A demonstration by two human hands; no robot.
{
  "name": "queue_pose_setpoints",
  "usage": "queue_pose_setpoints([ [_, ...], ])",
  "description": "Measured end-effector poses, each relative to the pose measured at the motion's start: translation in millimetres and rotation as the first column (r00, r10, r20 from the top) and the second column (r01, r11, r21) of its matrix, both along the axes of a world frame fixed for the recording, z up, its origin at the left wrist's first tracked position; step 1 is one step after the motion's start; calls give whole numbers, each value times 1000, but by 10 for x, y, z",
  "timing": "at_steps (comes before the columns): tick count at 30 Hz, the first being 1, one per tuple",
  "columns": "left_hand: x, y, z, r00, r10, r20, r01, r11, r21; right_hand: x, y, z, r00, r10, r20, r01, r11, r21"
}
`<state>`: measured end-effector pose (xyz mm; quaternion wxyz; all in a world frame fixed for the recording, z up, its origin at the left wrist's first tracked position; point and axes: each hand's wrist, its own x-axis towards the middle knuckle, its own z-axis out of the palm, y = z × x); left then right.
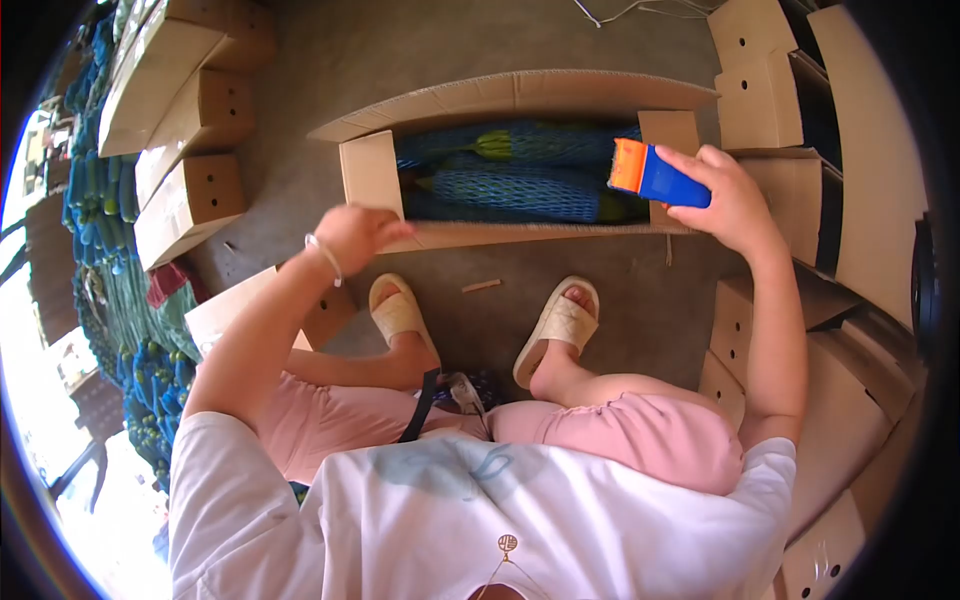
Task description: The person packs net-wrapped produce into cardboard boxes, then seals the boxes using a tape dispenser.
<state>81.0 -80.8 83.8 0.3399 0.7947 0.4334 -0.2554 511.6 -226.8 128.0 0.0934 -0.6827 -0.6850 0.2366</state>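
An open cardboard box (520,95) lies on the floor before my feet, its flaps raised. Inside are blue-green bundles in netting (515,190), one showing a yellow-green patch. At the box's right end, my right hand (735,205) grips a blue-and-orange block-shaped tool (675,180), its orange end turned left over the contents. My left hand (358,240), with a pale bracelet at the wrist, is at the near left corner of the box. Its fingers are curled together, and I cannot tell what they hold.
Cardboard boxes (200,195) are stacked on the left, with more boxes (755,110) along the right. Beyond the left stack hang or lie blue and green netted bundles (95,190). A small brown scrap (481,286) lies on the floor between my sandals (562,325).
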Motion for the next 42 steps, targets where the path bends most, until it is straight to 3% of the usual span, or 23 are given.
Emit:
queue_pose_setpoints([
  [2, 151, 106, -107, 995, 73, -70, -74, 997, -12, -22, 182, 220, 957, -37, -286, 47, 999, 28],
  [3, 195, 87, -238, 997, 68, -30, -59, 972, 227, -16, 334, 319, 983, 37, -182, 5, 974, 226],
  [5, 192, -75, -494, 999, 53, 7, -51, 892, 450, 61, 815, 504, 982, 20, -190, 38, 953, 300],
  [7, 166, -285, -754, 959, 232, 164, -275, 610, 743, -156, 209, 536, 978, 19, 207, 11, 990, -144],
  [8, 160, -339, -871, 932, 274, 236, -346, 484, 804, -22, 264, 581, 999, -13, 48, 15, 999, -49],
  [9, 147, -363, -968, 871, 388, 301, -461, 432, 775, -78, 397, 789, 999, -27, 41, 22, 993, 120],
  [11, 114, -356, -1022, 781, 508, 364, -575, 355, 737, 153, 1393, 138, 936, -95, -338, 4, 966, -260],
  [12, 65, -306, -1016, 701, 561, 440, -689, 376, 620, 213, 1684, -181, 882, -165, -441, -30, 915, -401],
  [14, -15, -233, -1021, 471, 592, 654, -882, 338, 329, 120, 1475, -326, 947, -124, -296, 3, 926, -377],
  [15, 13, -203, -1009, 43, 630, 775, -989, 137, -57, 21, 1319, -327, 972, -99, -212, 13, 928, -371],
  [17, -40, -160, -1024, -358, 549, 755, -897, 23, -442, -248, 1004, -184, 998, -68, 6, 67, 968, -242],
  [18, -67, -143, -990, -357, 557, 750, -897, 19, -442, -312, 883, -171, 995, -80, 56, 89, 979, -186],
  [20, -72, -45, -893, -520, 675, 524, -732, -36, -680, -312, 703, -253, 992, -109, 59, 113, 992, -64],
  [21, -18, 11, -885, -521, 675, 522, -730, -36, -682, -303, 649, -260, 993, -108, 52, 111, 993, -49],
  [23, 128, 75, -907, 44, 616, 786, -966, 228, -125, -281, 526, -272, 988, -131, 87, 136, 989, -58],
  [25, 345, 174, -821, 124, 607, 785, -917, 373, -143, -234, 374, -252, 984, -90, 153, 101, 993, -64],
  [28, 762, 340, -686, 484, 562, 671, -825, 549, 135, 2, 155, -271, 958, -222, 180, 241, 966, -93],
  [31, 1040, 457, -722, 708, 553, 438, -698, 639, 322, 41, 117, -191, 954, -295, -59, 296, 955, -1],
  [34, 1081, 494, -704, 776, 515, 365, -628, 683, 373, -405, 389, 10, 909, -180, -377, 260, 950, 174],
  [35, 1055, 492, -782, 770, 497, 400, -633, 676, 378, -585, 481, 2, 907, -183, -378, 260, 952, 162],
  [38, 1044, 549, -817, 754, 521, 400, -653, 660, 371, -1042, 845, -118, 943, 242, -226, -150, 921, 359],
  [41, 936, 444, -886, 678, 563, 471, -728, 605, 324, -1128, 913, -464, 938, 305, -164, -211, 879, 427],
  [42, 862, 409, -878, 474, 489, 732, -844, 488, 221, -1126, 898, -529, 936, 301, -185, -197, 880, 432],
])
